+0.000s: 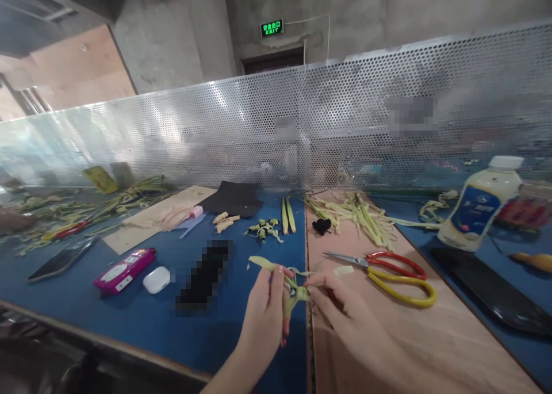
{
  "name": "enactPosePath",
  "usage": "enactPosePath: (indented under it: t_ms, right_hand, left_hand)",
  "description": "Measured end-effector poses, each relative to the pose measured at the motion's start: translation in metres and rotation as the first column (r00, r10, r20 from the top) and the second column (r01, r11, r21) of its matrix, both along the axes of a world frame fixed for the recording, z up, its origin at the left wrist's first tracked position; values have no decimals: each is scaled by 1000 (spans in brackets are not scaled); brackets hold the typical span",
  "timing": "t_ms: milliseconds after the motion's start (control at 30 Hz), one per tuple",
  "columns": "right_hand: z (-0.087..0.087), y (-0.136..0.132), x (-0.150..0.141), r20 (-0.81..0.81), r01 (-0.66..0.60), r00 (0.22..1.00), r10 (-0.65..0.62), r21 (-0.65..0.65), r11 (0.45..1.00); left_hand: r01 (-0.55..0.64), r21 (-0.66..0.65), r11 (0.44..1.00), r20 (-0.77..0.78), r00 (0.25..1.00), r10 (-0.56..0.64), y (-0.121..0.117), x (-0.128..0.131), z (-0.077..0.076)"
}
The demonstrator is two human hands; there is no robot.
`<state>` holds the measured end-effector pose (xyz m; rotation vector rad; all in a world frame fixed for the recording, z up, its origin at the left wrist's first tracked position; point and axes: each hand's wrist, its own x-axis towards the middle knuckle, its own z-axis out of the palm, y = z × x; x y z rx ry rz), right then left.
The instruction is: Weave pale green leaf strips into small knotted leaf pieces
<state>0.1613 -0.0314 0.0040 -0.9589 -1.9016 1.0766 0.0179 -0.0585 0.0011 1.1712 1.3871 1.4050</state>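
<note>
The left hand [265, 308] is raised just above the blue-topped desk [142, 319], palm turned inward, its fingers [276, 282] pinched on a small folded piece of yellow-green leaf strip [295, 292]. The right hand [340, 313] is held opposite, fingertips closed on the same piece from the other side. The woven knot is kept between both hands, over the seam where the blue surface meets a brown cardboard sheet [409, 348]; a loose pale end curls out to the upper left. Red-and-yellow-handled scissors [388, 270] are laid just beyond the right hand. A white plastic bottle with a blue label [480, 207] is stood at the far right; its contents cannot be told.
</note>
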Motion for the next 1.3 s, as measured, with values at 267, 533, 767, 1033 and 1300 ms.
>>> enactPosePath:
  t_ms: [267,533,767,1033,1300]
  right_hand:
    - [-8,1,-2,-7,34,999,-34,30,999]
    - [-9,-1,-3,6,103,995,-103,-2,995]
    - [-7,-1,-5,-10,140,990,-141,-62,988]
    - [-6,1,-4,-40,119,992,-120,-34,992]
    - [-8,0,-5,74,9,997,-14,66,998]
  left_hand:
    - [294,-57,954,22,956,-294,4,-9,-9]
    - [163,-139,977,-216,957,-191,1,-6,0]
    - [154,-153,976,-199,963,-183,1,-3,-2]
    - [147,-151,978,-205,963,-176,2,-4,-5]
    - [149,10,989,-378,916,-134,-5,-2,-9]
